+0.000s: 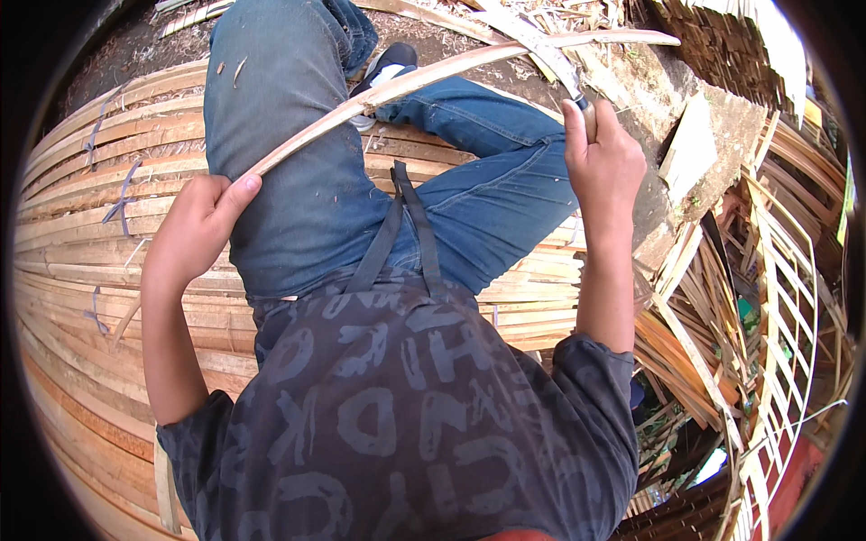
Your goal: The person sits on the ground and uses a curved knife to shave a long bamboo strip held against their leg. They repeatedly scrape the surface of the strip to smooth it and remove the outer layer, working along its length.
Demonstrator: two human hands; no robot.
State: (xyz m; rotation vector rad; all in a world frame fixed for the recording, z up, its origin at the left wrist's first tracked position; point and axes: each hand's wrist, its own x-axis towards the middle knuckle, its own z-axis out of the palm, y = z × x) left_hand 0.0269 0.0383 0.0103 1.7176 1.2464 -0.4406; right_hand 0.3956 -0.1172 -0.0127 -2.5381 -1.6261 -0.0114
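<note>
My left hand (192,227) is closed around the near end of a long pale strip of split wood or bamboo (388,93), with the thumb along its top. The strip slants up over my left thigh to the far right and bends slightly. My right hand (609,164) grips the handle of a knife (561,68) with a broad, slightly curved blade. The blade crosses the strip near its far end; whether its edge touches the strip I cannot tell.
I sit on bundles of pale slats (77,212) bound with grey-purple ties. Beyond my right hand lies a rough slab (722,135) with a pale chip on it. Split strips (695,334) and a slatted lattice (785,316) heap up at the right. Shavings litter the ground ahead.
</note>
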